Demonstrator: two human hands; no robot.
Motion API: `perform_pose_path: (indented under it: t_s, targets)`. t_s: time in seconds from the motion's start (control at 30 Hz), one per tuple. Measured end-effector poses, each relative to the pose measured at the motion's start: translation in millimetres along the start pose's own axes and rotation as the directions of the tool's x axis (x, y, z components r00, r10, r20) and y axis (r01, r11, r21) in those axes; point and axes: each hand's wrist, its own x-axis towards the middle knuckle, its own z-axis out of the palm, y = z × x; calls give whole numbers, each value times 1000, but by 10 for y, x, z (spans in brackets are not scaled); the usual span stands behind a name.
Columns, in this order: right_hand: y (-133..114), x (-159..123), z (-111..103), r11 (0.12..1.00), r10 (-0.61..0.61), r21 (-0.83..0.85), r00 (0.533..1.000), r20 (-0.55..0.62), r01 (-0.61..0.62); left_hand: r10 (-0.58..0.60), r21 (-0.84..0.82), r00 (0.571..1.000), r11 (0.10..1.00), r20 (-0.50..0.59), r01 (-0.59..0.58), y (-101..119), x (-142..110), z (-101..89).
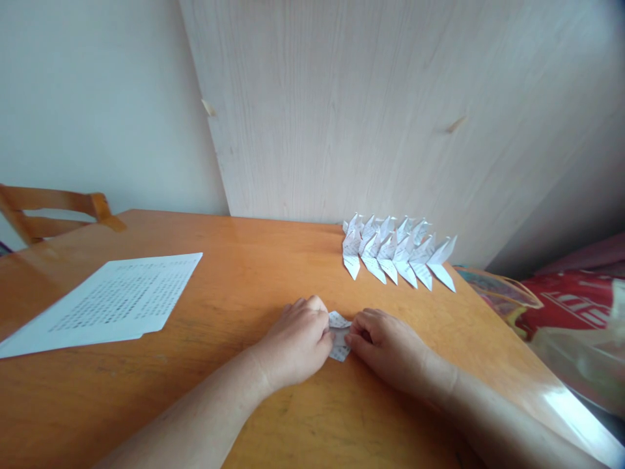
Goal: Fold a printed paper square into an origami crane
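Between my two hands is a small folded piece of printed paper (340, 336), low over the wooden table (273, 260). My left hand (305, 335) grips its left side, with the fingers curled in. On the right side, my right hand (385, 345) pinches the paper between thumb and bent fingers. Much of the paper is hidden behind the hands. Beyond my right hand stand several folded paper cranes (388, 251) in two rows, white with printed marks, their wings raised.
A stack of printed sheets (122, 293) lies on the table's left side. A wooden chair (58, 208) stands at the far left. Behind the table rises a pale wood panel (332, 111). Red and clear plastic bags (571, 312) sit beyond the right edge.
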Motion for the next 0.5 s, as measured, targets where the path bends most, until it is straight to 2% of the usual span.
perform_pose_path:
  t_s: [0.27, 0.5]
  targets:
    - [80, -4, 8, 994, -50, 99, 999, -13, 51, -22, -108, 999, 994, 41, 27, -65, 2, -11]
    - [50, -53, -73, 972, -59, 235, 993, 107, 33, 9, -202, 991, 979, 130, 18, -126, -11, -55]
